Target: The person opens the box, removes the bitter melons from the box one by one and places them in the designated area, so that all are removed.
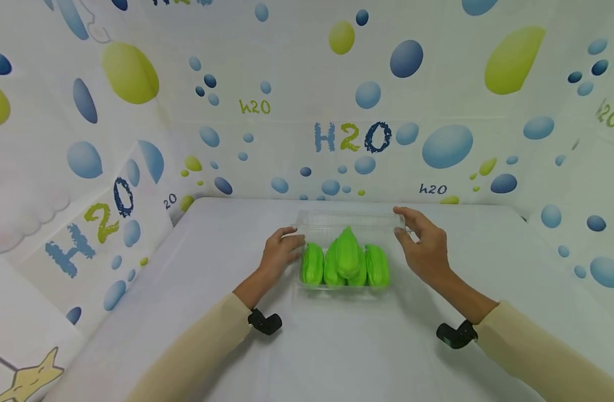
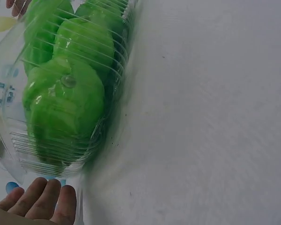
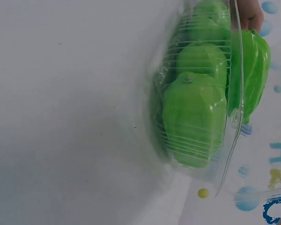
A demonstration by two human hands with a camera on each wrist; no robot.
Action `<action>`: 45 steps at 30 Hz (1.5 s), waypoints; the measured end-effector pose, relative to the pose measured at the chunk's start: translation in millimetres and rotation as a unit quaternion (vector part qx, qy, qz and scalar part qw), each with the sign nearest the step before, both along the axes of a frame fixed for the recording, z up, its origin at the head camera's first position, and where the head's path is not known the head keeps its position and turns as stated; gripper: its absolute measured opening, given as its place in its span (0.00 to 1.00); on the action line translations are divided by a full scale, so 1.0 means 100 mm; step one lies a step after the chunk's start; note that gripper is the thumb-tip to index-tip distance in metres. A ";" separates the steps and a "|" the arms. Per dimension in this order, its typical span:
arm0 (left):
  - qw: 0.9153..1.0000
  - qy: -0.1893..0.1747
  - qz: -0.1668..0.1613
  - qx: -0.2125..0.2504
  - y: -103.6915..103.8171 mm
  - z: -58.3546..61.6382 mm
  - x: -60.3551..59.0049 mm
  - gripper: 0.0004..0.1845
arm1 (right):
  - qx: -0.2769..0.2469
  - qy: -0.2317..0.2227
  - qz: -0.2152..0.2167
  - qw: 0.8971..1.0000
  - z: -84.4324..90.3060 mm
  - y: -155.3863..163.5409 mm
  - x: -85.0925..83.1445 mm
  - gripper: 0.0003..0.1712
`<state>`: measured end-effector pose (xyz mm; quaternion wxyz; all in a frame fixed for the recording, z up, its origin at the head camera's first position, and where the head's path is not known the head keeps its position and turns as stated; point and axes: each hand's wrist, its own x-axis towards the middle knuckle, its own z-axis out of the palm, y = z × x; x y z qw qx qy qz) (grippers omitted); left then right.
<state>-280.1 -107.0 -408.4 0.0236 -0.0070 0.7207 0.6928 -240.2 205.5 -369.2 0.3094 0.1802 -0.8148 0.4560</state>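
A clear plastic clamshell box sits on the table, holding several bright green, ribbed, elongated vegetable-like pieces. One green piece lies on top of the others and rises above the rim. The box's clear lid stands raised at the back. My right hand pinches the lid's right edge between thumb and fingers. Beside the box's left end is my left hand, its fingers extended near the rim and the lid's left corner. In the left wrist view, its fingers are close to the ribbed box wall.
A white-covered table lies under the box. Behind it and at both sides hangs a white curtain printed with blue and green drops and H2O lettering. Each wrist wears a small black camera.
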 end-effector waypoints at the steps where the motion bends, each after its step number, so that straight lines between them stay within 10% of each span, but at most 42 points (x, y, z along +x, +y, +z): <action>1: 1.000 0.004 -0.003 0.001 0.01 -0.02 -0.02 0.31 | -0.003 -0.004 -0.005 1.000 0.00 -0.01 -0.02 0.24; 11: 1.000 0.027 -0.002 -0.010 0.05 -0.15 -0.11 0.31 | -0.029 -0.032 -0.022 0.999 0.05 -0.07 -0.17 0.23; 37: 0.997 0.061 0.053 -0.013 0.14 -0.18 0.17 0.25 | -0.060 -0.120 0.029 0.991 0.14 0.09 -0.66 0.23; 45: 0.996 0.073 0.045 -0.015 0.15 -0.19 0.27 0.24 | -0.087 -0.218 0.057 0.970 0.06 0.13 -0.69 0.28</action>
